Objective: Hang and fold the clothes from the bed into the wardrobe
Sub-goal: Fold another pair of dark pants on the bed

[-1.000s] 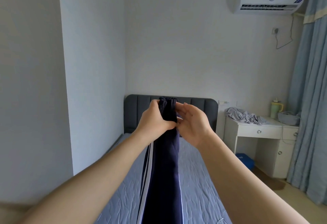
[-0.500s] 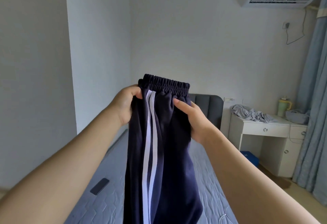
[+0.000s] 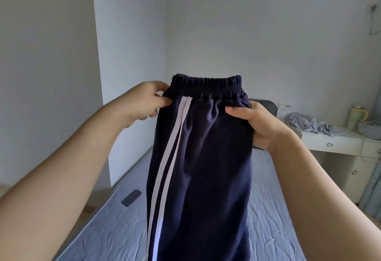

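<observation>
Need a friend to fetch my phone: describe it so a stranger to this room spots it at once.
Start at the grey-blue quilted bed and go to its left edge, near the white wall, left of the held-up navy trousers. The phone is the small flat dark rectangle there; the only other loose thing in view, a thin white cable, lies on the right.

Matt navy cloth trousers (image 3: 206,157) with gathered elastic waistband, quilted fabric mattress (image 3: 115,231), glossy black phone (image 3: 131,198)
</observation>
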Demonstrator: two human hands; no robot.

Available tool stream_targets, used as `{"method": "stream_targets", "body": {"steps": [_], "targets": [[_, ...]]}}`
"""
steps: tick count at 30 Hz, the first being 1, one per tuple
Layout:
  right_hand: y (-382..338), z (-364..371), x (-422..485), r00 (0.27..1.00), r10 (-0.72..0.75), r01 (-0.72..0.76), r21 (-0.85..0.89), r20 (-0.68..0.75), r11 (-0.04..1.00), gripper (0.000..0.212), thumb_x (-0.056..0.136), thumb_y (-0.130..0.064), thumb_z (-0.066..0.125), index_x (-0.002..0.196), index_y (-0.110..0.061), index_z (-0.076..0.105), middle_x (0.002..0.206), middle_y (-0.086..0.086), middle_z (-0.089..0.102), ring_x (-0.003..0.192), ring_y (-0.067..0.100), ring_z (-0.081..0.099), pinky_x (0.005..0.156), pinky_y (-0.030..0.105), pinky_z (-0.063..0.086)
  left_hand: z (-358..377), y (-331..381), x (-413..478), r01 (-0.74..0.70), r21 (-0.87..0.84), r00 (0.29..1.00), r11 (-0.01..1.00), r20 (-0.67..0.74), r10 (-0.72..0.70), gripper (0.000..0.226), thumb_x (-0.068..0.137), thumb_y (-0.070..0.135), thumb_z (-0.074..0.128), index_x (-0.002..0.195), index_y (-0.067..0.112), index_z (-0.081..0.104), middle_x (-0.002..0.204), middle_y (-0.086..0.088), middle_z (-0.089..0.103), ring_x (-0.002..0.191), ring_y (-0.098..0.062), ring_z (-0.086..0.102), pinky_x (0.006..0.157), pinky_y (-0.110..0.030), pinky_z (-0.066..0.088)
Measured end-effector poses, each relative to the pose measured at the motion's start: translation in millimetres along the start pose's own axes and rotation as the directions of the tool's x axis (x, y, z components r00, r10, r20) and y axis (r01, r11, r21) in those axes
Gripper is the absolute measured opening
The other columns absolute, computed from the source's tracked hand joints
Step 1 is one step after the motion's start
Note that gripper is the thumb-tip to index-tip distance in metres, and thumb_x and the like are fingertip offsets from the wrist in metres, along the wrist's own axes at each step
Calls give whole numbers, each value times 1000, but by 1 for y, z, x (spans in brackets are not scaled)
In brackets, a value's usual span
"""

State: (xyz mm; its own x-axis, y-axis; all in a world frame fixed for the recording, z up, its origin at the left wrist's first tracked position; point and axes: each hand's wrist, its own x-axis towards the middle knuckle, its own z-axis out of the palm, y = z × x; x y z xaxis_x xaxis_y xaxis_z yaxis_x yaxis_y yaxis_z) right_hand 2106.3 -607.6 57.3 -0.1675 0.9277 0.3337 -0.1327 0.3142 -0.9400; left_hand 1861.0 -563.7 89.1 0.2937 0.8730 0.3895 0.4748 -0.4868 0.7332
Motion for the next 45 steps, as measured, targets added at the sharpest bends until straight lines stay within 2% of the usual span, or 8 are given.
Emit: {"method": "stream_targets", "body": {"steps": [9,14,17,20,24,33,39,45], "targets": [[17,-10,8,973,191,-165,-188,133,968,12,67,-18,75,79,-18,78,86,3,74,79,15,71,64,22,55,13,-44,1,291,-431,940,854,293,-173,15,99,27,42,100,35,54,105,-5,63,69,-32,71,48,-32,54],[73,-17,64,883,362,-469,-508,-299,722,20,84,-28,68,85,-9,64,53,-4,51,44,11,45,40,16,27,50,-93,44,462,-336,878,821,302,-371,14,101,24,37,112,29,44,124,-9,53,77,-33,70,70,-47,57],[112,-16,96,830,345,-523,-396,-438,755,10,86,-14,67,84,-11,57,57,-5,53,50,11,56,50,22,51,73,-118,75,513,-351,857,783,260,-445,18,101,19,37,117,27,38,135,-10,48,79,-29,65,90,-47,47],[122,-16,126,840,179,-371,-301,-513,878,9,88,-8,60,94,-15,59,91,5,59,77,23,60,70,34,56,75,-116,106,385,-439,921,812,123,-370,12,101,18,35,107,27,38,131,-9,54,74,-23,62,88,-39,45],[94,-4,150,839,-102,-32,-235,-535,971,34,89,1,47,76,-27,60,82,0,69,75,9,55,80,31,54,49,-93,130,73,-623,987,779,-65,-145,15,99,11,40,94,25,44,121,-10,56,86,-19,61,57,-14,50],[44,21,133,849,-307,210,-260,-429,943,38,86,3,49,83,-31,65,79,-16,69,79,1,64,74,16,54,0,-67,123,-352,-527,936,774,-225,272,14,99,8,40,102,21,45,93,2,60,83,0,64,79,-15,50],[74,31,89,839,-264,100,-342,-476,934,18,83,0,57,77,-15,64,57,-16,59,54,-6,51,53,11,43,6,-98,72,-128,-499,991,857,-88,97,14,96,18,50,100,31,50,96,7,65,78,-5,69,72,-16,50],[135,34,36,860,31,-211,-300,-510,930,22,77,0,61,97,11,57,76,8,54,77,12,48,66,24,40,40,-151,5,230,-450,971,863,41,-237,11,92,12,56,100,18,55,80,4,60,46,3,58,53,-12,48]]}}
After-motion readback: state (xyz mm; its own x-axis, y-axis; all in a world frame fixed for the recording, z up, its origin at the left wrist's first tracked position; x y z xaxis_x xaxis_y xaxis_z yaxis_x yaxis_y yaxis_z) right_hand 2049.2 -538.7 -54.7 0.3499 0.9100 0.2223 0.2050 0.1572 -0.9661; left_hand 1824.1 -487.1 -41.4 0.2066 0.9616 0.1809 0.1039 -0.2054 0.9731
